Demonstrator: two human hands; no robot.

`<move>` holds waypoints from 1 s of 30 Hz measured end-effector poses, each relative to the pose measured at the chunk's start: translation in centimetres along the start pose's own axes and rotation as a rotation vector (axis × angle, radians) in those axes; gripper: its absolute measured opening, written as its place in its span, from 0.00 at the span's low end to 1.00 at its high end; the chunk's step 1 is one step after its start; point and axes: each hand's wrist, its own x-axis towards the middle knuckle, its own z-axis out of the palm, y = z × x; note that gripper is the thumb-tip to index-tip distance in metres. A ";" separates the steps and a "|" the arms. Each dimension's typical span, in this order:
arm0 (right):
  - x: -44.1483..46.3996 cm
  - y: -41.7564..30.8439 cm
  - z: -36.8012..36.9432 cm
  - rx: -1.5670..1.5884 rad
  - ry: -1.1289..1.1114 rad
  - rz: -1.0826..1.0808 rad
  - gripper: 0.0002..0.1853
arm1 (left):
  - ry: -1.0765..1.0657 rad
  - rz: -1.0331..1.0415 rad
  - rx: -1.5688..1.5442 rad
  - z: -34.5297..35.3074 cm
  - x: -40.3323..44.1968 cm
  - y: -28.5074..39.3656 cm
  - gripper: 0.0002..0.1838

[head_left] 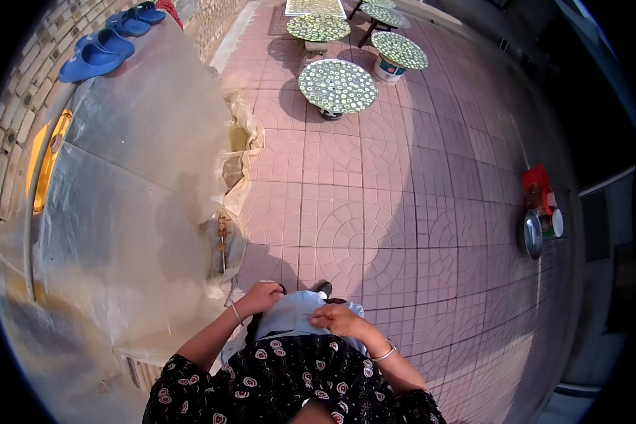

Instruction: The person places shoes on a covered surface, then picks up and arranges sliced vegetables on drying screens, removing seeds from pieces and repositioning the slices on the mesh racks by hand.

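Nearest, pale-blue cloth (284, 318) covers the lap; the left hand (261, 297) curls at its left edge, and the right hand (339, 320) rests on it, fingers bent (whether either grips, I cannot tell). Farther out, green-dotted discs (338, 86) stand above pink tiles (332, 159).

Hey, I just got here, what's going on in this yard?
A person in a patterned black top has both hands low at a light blue fabric. The left hand is at its left edge; the right hand is over its right part, fingers curled. Whether either grips it, I can't tell. Ahead on the tiled paving, round trays covered with small pale pieces stand out of reach.
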 end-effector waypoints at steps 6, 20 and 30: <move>1.7 2.9 -8.1 0.233 0.147 0.005 0.14 | 0.022 -0.139 -0.077 -1.2 8.5 4.2 0.12; 10.2 2.2 -24.7 0.000 0.229 0.038 0.12 | 0.008 -0.181 0.005 -3.5 19.2 7.3 0.14; 24.6 -5.7 -30.2 -0.029 0.223 0.039 0.11 | 0.121 -0.145 -0.094 -17.1 28.6 4.2 0.13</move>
